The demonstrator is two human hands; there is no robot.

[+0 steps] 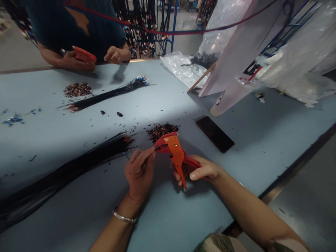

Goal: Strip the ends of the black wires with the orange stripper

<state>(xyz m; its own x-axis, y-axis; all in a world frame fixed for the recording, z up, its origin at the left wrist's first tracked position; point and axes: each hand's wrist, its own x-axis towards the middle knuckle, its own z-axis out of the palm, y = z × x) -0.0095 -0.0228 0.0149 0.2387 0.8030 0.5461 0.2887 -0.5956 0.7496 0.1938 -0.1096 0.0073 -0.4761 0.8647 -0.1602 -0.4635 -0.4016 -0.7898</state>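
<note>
Pinching is being done by the left hand (139, 169), a dark wire (158, 147) being held at the mouth of the orange-and-red stripper (176, 151), which is being gripped above the surface (162, 217) by the right hand (204, 170). The wire is ideally being kept straight, fingers (147, 154) clear of the mouth.

We take this for a wiring workshop: a long shared surface (252, 140) carries black wire bundles (78, 167) and heaps of cut bits (77, 90), we see a red-and-orange hand tool (178, 152), a co-worker (110, 24) stationed opposite with a red tool (84, 55), and cables (139, 33) hanging beside blue racking (175, 17).
</note>
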